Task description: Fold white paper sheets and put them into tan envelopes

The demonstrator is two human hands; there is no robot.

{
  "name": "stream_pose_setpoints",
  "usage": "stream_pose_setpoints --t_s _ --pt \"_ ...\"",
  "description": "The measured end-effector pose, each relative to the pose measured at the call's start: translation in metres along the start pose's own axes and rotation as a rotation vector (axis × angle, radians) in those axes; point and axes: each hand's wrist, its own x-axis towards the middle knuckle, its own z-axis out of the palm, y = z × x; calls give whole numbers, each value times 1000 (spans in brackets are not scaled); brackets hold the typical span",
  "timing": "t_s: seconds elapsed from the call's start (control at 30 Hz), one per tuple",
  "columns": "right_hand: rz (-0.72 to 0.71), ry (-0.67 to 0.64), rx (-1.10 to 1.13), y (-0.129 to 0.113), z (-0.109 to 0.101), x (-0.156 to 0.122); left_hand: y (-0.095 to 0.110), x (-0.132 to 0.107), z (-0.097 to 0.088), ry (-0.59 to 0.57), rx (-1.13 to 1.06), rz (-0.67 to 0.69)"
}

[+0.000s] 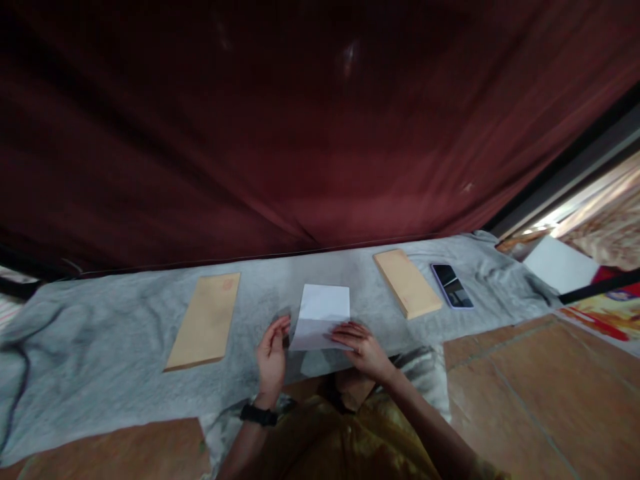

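Note:
A white sheet of paper (323, 313) lies partly folded on a grey cloth (110, 340) in front of me. My right hand (361, 347) presses flat on the paper's near right part, fingers stretched out. My left hand (273, 353) stands edge-on just left of the paper, fingers loosely open, fingertips near its left edge; it holds nothing. A black watch sits on my left wrist.
A brown envelope (206, 320) lies to the left and a stack of brown envelopes (407, 282) to the right, with a phone (452, 285) beside it. A dark red curtain (300, 133) hangs behind. Tiled floor (540, 387) shows at right.

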Motion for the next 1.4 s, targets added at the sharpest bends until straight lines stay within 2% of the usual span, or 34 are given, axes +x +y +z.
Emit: stream_pose_setpoints --t_s 0.2,0.3,0.37,0.5,0.7,0.8,1.03,1.4 --pt "94 143 209 7 -1 -10 2 10 -11 -367 320 194" --pt "150 203 309 7 -2 -8 8 14 -8 -436 369 278" --pt "172 207 345 6 -2 -4 12 16 -2 -457 396 284" --pt "198 218 356 5 -5 8 13 20 11 -415 420 221" --pt "357 382 340 22 -4 19 10 24 23 -277 447 125" --pt "402 414 276 32 0 21 12 21 27 -230 426 91" --pt "400 381 -61 38 12 27 14 17 34 -152 475 141" --pt "403 386 -285 37 25 32 26 19 39 -160 719 205"
